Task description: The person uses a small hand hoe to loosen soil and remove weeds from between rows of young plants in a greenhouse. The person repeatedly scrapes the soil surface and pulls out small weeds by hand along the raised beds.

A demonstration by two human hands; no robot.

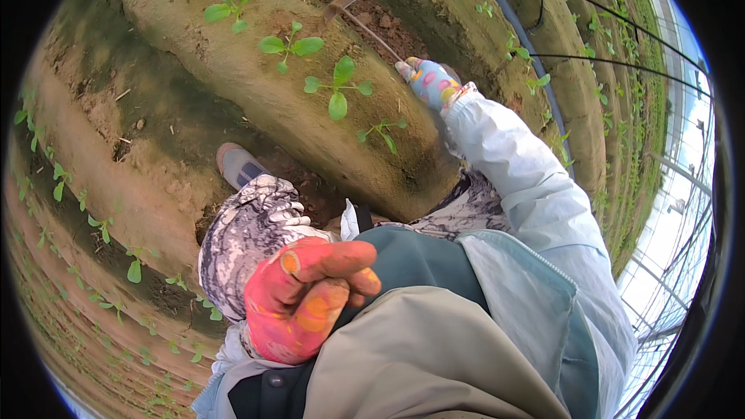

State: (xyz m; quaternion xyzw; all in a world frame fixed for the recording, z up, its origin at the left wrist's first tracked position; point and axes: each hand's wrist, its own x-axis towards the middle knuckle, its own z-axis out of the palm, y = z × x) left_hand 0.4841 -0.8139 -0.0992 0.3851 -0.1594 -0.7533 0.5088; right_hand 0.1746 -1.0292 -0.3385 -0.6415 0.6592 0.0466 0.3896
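My right hand, in a light blue glove with pink and yellow spots, is wrapped round the handle of a small hand hoe. Its blade touches the edge of a soil ridge, beside dark loose earth. Close to my body, above my bent knee, my left hand wears a red glove with orange patches. Its fingers are curled together, and nothing shows between them. Young leafy seedlings grow along the ridge between the hoe and my leg.
My shoe stands in the furrow beside the ridge. A blue-grey hose runs along the bed at right, with black wire hoops over it. Further planted rows lie to the left.
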